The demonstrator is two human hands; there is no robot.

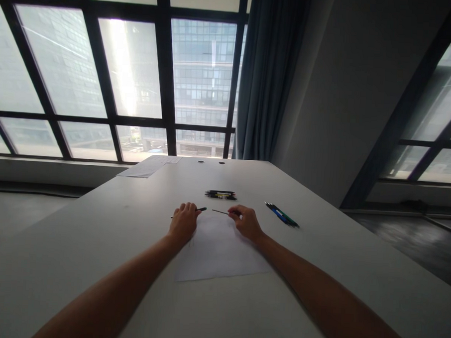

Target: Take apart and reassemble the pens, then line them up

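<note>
**Two hands over a sheet of paper, each pinching a pen part**

A sheet of paper (222, 253) lies on the pale table (94, 263), and everything else is placed around it. Beyond the sheet's far edge sits a small bundle of dark pens (221, 194), some with yellow marks. To the right of the sheet, well apart from it, lies a second group of blue and green pens (282, 214), angled across the tabletop. Far beyond the sheet and to its left, near the table's far edge, rests another flat stack of papers (149, 166). Two small round holes (211, 162) show in the table surface further back. Nothing stands between the hands and the sheet.

The parts in the fingers are small and dark (their detail is hard to make out). The fingertips curl inward, so the exact grip is partly hidden.

The left hand (183, 222) rests at the sheet's far left corner, fingers closed around a dark pen barrel (200, 209) whose tip points right; a thin end also sticks out to the left of the hand. The right hand (246, 222) rests at the sheet's far right edge, pinching a thin dark refill (219, 211) that points left toward the barrel. The two parts lie nearly in line, tips near but apart, just above the sheet's far edge.
</note>
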